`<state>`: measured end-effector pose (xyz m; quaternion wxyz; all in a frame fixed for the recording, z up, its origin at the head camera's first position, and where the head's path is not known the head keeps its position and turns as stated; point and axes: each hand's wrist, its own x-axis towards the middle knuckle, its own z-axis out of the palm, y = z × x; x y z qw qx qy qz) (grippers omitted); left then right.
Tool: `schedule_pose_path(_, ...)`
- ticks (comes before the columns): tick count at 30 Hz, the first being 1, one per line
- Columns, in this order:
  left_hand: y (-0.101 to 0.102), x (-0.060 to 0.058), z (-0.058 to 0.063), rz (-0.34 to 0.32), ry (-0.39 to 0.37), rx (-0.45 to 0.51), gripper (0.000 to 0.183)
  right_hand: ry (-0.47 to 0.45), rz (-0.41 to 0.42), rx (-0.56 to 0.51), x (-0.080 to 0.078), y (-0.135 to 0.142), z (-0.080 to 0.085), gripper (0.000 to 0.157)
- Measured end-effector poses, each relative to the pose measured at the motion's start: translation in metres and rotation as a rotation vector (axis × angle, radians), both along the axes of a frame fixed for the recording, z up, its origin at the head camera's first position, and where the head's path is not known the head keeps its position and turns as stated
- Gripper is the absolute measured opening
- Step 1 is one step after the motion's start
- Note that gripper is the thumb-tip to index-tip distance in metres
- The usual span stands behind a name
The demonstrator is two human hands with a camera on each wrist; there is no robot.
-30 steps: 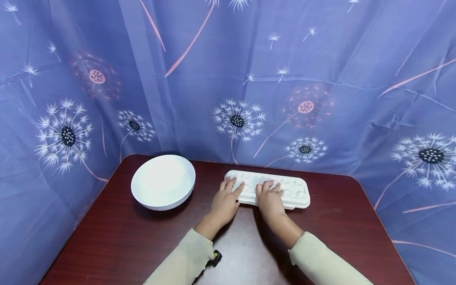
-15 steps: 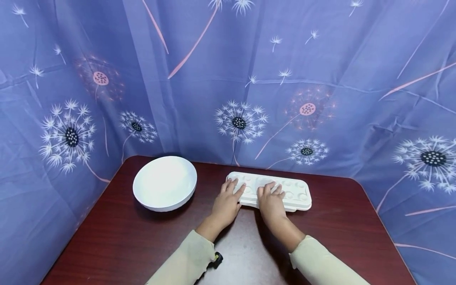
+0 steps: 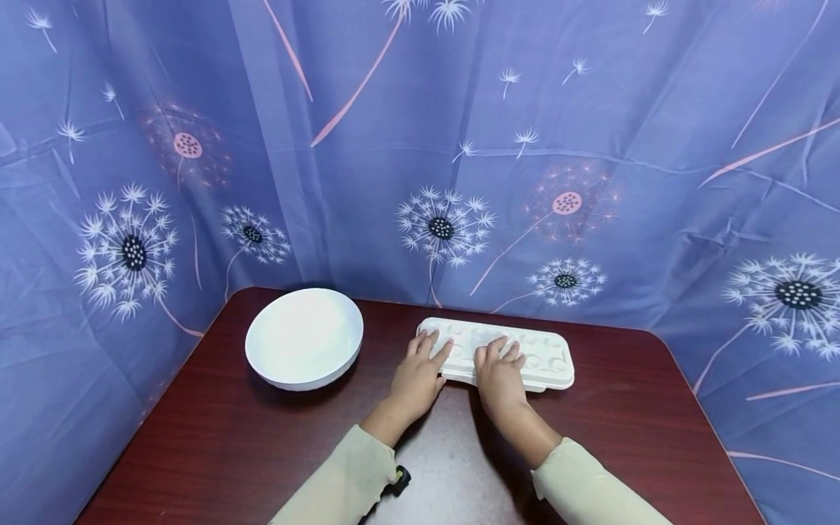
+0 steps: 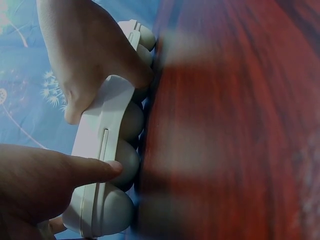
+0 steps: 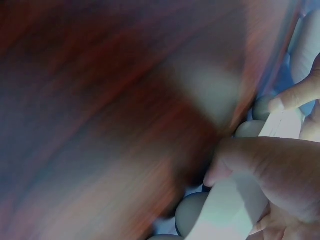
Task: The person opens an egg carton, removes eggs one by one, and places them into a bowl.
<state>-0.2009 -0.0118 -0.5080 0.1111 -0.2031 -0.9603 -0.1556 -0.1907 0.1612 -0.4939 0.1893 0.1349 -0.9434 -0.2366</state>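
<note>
Counting one left hand, one right hand, one white case and one bowl, lol. We're seeing both hands gripping the case near the desk's back edge. Only the head view's catching the bowl, but the left wrist one's showing at least five rounded bulges underneath.

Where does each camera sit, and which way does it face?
Head: on the head, facing forward and down at the bowl, carton and table; sleeves, left hand and right hand show.
Left wrist: on that wrist, facing rightward along the carton; left hand near, right hand beyond.
Right wrist: on that wrist, facing leftward along it; right hand near, left hand beyond.
Shared by wrist views: carton, table, both hands.
</note>
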Motion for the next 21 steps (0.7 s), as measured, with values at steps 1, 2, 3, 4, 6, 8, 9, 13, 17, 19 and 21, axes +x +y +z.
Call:
schedule_pose_path(1,0.0003,-0.0001,0.0004,-0.001,-0.001,-0.001,0.072,-0.003,-0.003,-0.003,-0.0002,0.0004,-0.0006,0.024)
schedule_pose_path(2,0.0004,-0.0002,0.0008,-0.001,-0.002,-0.003,0.072,-0.005,-0.005,-0.008,-0.0006,0.0007,-0.0012,0.024)
schedule_pose_path(3,0.0006,-0.0003,0.0012,-0.001,-0.006,-0.003,0.073,-0.009,-0.006,-0.014,-0.0011,0.0009,-0.0019,0.024)
schedule_pose_path(4,0.0007,-0.0002,0.0017,0.0,-0.009,-0.004,0.073,-0.013,-0.008,-0.018,-0.0015,0.0011,-0.0024,0.026)
schedule_pose_path(6,0.001,-0.0002,0.0023,0.001,-0.013,-0.003,0.073,-0.022,-0.009,-0.025,-0.0021,0.0015,-0.0033,0.029)
schedule_pose_path(8,0.0005,-0.0001,0.002,0.006,-0.011,-0.005,0.072,-0.027,-0.01,-0.024,-0.0025,0.0013,-0.004,0.034)
schedule_pose_path(9,0.0003,-0.0001,0.0017,0.008,-0.014,-0.006,0.073,-0.029,-0.012,-0.015,-0.0027,0.0013,-0.0042,0.037)
schedule_pose_path(13,-0.0003,-0.0002,-0.0008,0.008,-0.021,-0.018,0.074,-0.046,-0.023,0.03,-0.0022,0.0016,-0.0047,0.043)
schedule_pose_path(17,0.0,-0.0004,-0.0022,0.002,-0.014,-0.014,0.074,-0.058,-0.032,0.053,-0.0015,0.002,-0.0048,0.05)
schedule_pose_path(19,0.0,-0.0005,-0.0025,0.002,-0.005,-0.01,0.074,-0.053,-0.035,0.053,-0.0011,0.002,-0.0049,0.052)
schedule_pose_path(21,-0.0002,0.0003,-0.0028,0.002,0.003,-0.008,0.074,-0.049,-0.034,0.053,-0.0006,0.0016,-0.0051,0.052)
